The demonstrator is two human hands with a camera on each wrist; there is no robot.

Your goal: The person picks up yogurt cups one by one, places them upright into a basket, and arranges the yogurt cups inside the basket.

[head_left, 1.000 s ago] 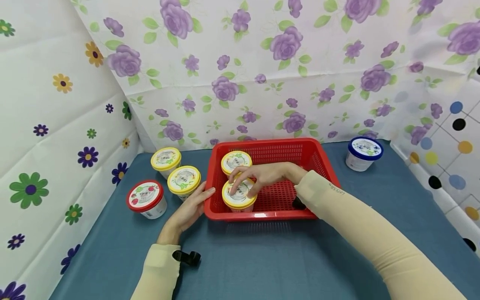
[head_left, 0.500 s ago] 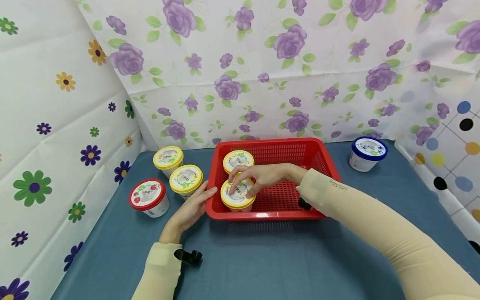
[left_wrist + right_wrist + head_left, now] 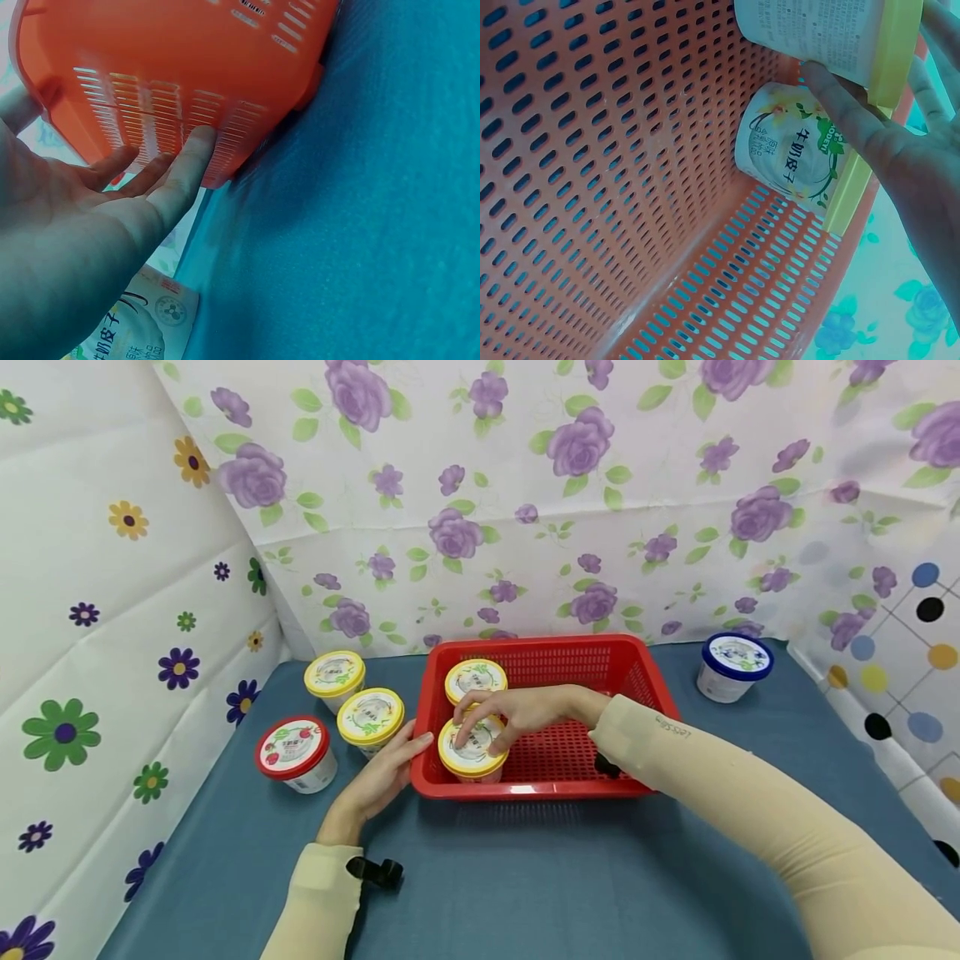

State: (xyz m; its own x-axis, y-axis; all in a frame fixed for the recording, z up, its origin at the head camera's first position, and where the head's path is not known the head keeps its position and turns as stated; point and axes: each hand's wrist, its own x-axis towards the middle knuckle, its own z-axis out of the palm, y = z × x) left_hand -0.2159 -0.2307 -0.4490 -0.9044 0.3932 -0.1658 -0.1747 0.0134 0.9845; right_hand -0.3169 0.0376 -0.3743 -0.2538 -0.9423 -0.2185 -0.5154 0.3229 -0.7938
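A red plastic basket (image 3: 555, 790) stands on the blue cloth, with two yellow-lidded tubs at its left end. My right hand (image 3: 528, 708) reaches over from above and grips the nearer tub (image 3: 472, 760) around its lid, one finger lying between the two tubs in the right wrist view. Behind it stands the farther tub (image 3: 477, 677), white with printed flowers low on its side (image 3: 787, 150). My left hand (image 3: 377, 783) holds the basket's left end. Its thumb lies over the rim while the fingers (image 3: 196, 154) touch the slotted outer wall.
Left of the basket stand two more yellow-lidded tubs, one behind (image 3: 334, 673) and one close to my left hand (image 3: 371, 714). A red-lidded tub (image 3: 292, 750) sits farther left. At the back right is a blue-lidded tub (image 3: 737, 660). Flowered sheets (image 3: 480, 485) hang behind.
The tub under my right hand has shifted slightly left within the basket, toward its left wall. My left hand has stayed on the basket's end.
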